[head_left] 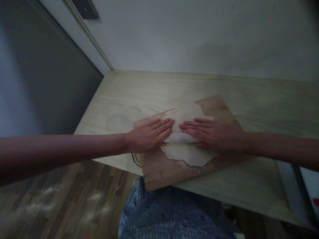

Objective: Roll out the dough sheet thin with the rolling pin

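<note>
A thin, uneven sheet of pale dough lies on a wooden board. Across its middle runs a whitish cylinder; I cannot tell whether it is a floured rolling pin or a roll of dough, and both its ends are hidden under my hands. My left hand rests flat over the left end, fingers stretched toward the right. From the other side my right hand lies over the right end with its fingers out straight. The fingertips of both hands face each other, a small gap apart, above the dough.
The board sits at an angle on a light wooden table, its near corner past the front edge. A metal loop shows at its left side. A flat grey-and-white object lies at the right. A white wall stands behind.
</note>
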### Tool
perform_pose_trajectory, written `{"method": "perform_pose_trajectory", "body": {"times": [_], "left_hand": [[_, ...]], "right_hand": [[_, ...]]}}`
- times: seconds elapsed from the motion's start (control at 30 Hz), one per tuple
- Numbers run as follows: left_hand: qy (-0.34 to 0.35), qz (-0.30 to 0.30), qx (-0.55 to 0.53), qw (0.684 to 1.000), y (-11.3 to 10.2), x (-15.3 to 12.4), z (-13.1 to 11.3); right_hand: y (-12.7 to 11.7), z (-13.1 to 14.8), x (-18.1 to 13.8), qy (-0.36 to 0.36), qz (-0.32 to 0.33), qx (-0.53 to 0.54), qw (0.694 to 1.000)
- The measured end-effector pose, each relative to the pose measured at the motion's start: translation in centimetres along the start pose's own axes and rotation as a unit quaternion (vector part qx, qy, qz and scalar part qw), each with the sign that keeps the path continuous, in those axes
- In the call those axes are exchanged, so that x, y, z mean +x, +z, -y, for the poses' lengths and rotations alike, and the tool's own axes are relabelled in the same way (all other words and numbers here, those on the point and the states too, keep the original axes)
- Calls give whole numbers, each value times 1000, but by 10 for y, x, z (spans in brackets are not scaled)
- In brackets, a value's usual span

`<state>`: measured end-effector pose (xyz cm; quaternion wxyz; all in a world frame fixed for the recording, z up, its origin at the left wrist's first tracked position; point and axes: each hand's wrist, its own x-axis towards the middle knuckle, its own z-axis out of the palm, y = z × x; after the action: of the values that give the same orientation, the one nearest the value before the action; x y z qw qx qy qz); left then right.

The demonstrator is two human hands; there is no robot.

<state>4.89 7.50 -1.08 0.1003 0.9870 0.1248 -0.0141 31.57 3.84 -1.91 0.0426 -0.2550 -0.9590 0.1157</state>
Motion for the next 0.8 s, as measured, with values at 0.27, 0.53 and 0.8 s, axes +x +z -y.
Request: {"method": "perform_pose_trajectory", "body": {"times": [0.27, 0.53, 0.8], "left_hand": [[-6, 157, -96, 983, -28, 15, 11], [15, 110, -142, 984, -16, 18, 20], [4, 118, -162, 980, -17, 18, 16]], "right_hand": [[-23, -13, 22, -66, 112, 18, 991], [-20, -11, 20, -61, 87, 45, 993], [-17, -9, 22, -52, 77, 85, 992]]}}
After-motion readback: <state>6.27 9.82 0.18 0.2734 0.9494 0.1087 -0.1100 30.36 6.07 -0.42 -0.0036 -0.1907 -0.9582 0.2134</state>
